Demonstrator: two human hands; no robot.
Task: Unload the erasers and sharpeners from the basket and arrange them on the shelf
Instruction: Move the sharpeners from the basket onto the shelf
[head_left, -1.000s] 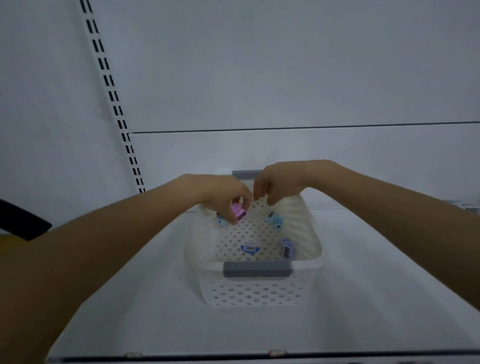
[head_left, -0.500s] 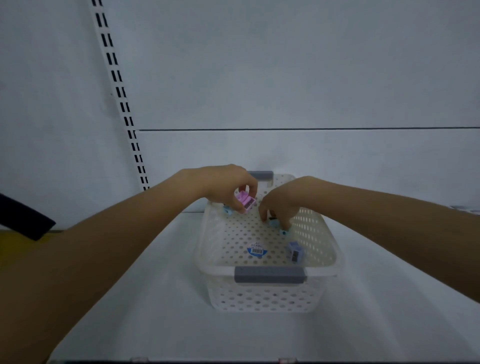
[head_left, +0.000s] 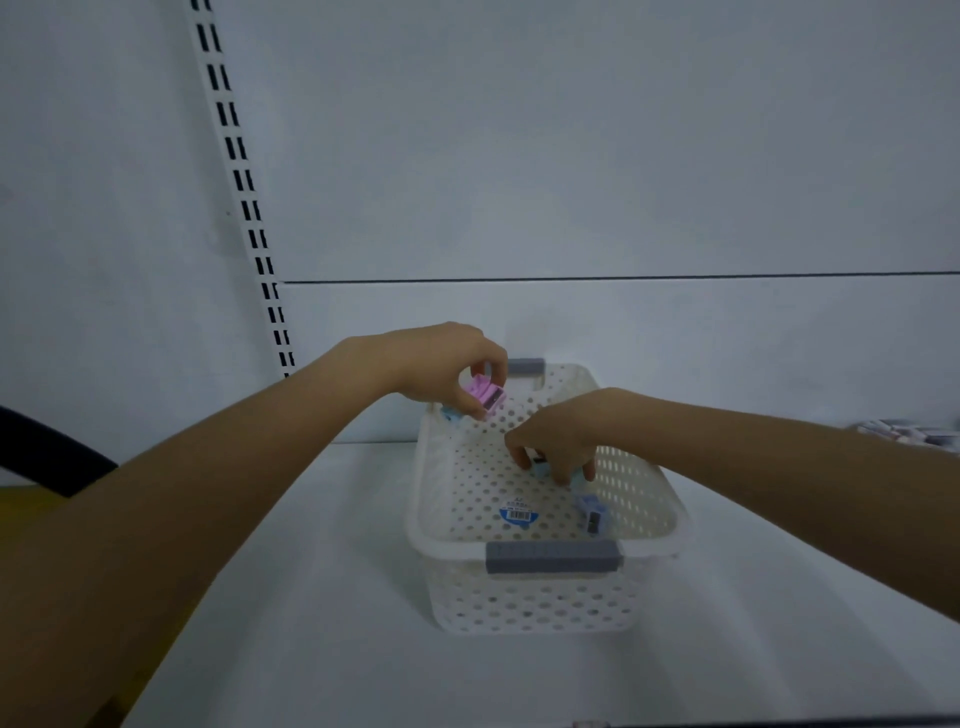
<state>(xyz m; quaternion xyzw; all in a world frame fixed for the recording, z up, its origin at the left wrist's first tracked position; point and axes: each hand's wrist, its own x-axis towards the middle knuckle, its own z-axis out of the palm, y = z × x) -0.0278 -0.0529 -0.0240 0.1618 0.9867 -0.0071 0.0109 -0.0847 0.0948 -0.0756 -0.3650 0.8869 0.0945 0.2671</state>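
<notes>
My left hand (head_left: 448, 373) is pinching one pink sharpener (head_left: 485, 396), my right hand (head_left: 558, 441) one pale-blue sharpener (head_left: 542, 472); one lavender sharpener (head_left: 592, 512) is lying loose.

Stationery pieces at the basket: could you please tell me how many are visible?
4: a pink one pinched in the left hand, a pale blue one below it, a blue one under the right hand, a lilac one loose by the near handle. More may be hidden.

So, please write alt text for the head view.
A person's left hand holds a pink sharpener above a white perforated basket on a white shelf, while the right hand pinches a light blue item inside it. A blue sharpener lies on the basket floor.
</notes>
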